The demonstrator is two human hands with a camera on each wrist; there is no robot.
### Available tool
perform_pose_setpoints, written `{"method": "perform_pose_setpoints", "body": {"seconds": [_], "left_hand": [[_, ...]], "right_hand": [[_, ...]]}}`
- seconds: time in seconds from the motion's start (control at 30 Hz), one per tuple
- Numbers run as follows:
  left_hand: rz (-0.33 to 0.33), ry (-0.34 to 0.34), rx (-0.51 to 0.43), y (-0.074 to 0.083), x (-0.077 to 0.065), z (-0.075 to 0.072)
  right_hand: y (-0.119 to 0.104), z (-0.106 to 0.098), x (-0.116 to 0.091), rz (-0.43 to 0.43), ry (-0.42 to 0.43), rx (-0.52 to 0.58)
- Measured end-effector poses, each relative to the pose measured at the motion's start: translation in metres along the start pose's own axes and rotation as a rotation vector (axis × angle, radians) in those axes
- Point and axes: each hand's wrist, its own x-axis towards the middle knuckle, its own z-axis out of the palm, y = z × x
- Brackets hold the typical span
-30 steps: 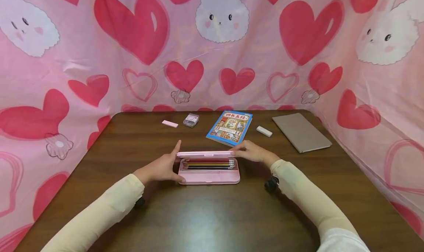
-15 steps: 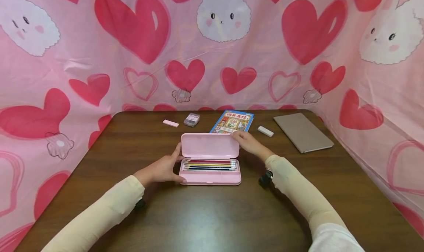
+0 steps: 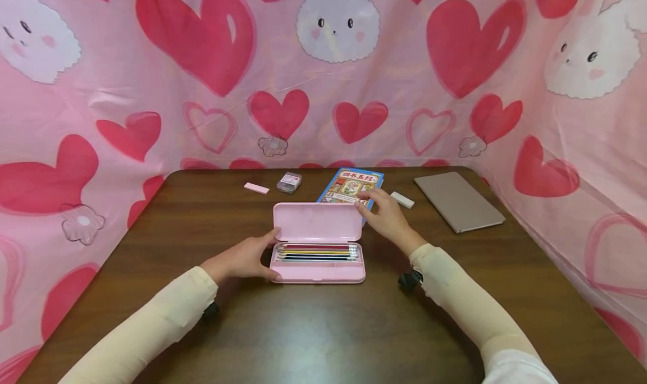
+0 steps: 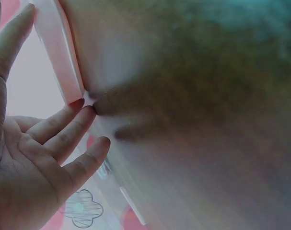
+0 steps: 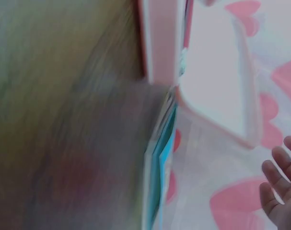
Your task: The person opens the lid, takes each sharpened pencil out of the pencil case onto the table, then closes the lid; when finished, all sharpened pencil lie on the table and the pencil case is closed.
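Observation:
A pink pencil case (image 3: 298, 272) lies on the table with its lid (image 3: 317, 222) raised. Several pencils (image 3: 317, 253) lie side by side in its rear compartment; the front compartment shows bare pink. At the case's left end, my left hand (image 3: 246, 257) holds it, thumb at the front corner and fingers at the back. In the left wrist view, fingertips (image 4: 78, 104) touch the case's end. My right hand (image 3: 386, 215) hovers beside the lid's upper right corner, fingers loosely bent and holding nothing. The right wrist view shows that hand (image 5: 282, 184) apart from the lid.
Behind the lid lies a blue-edged book (image 3: 349, 183), partly hidden. A white eraser-like block (image 3: 402, 199) and a grey-brown notebook (image 3: 459, 201) lie to the right. At the back left are a pink strip (image 3: 256, 188) and a small clear box (image 3: 289, 182).
The pencil case's lid has swung up from nearly closed to upright. My right hand, on the lid's right corner before, has let go and moved slightly away. My left hand stays at the case.

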Motion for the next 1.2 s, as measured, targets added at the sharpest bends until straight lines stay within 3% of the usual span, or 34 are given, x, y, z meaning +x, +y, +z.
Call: {"method": "perform_pose_setpoints", "body": {"seconds": [0.07,0.13,0.37,0.5,0.97,1.2], "left_hand": [[-0.003,-0.006,0.01,0.001,0.001,-0.001],[-0.004,-0.015,0.015,0.001,0.002,-0.002],[-0.016,-0.032,0.019,0.002,0.003,-0.003],[-0.018,-0.033,0.021,0.002,0.003,-0.003],[-0.027,-0.007,0.03,0.001,-0.001,0.0],[-0.013,0.002,0.027,0.001,-0.003,0.0]], "right_hand": [[-0.006,-0.001,-0.003,-0.082,0.017,-0.011],[-0.011,-0.001,-0.007,-0.136,-0.018,-0.039],[-0.022,0.003,-0.019,-0.117,-0.427,-0.233],[-0.021,0.006,-0.022,-0.111,-0.547,-0.313],[-0.017,0.008,-0.022,-0.089,-0.629,-0.401],[-0.016,0.01,-0.021,-0.146,-0.625,-0.38]]}}
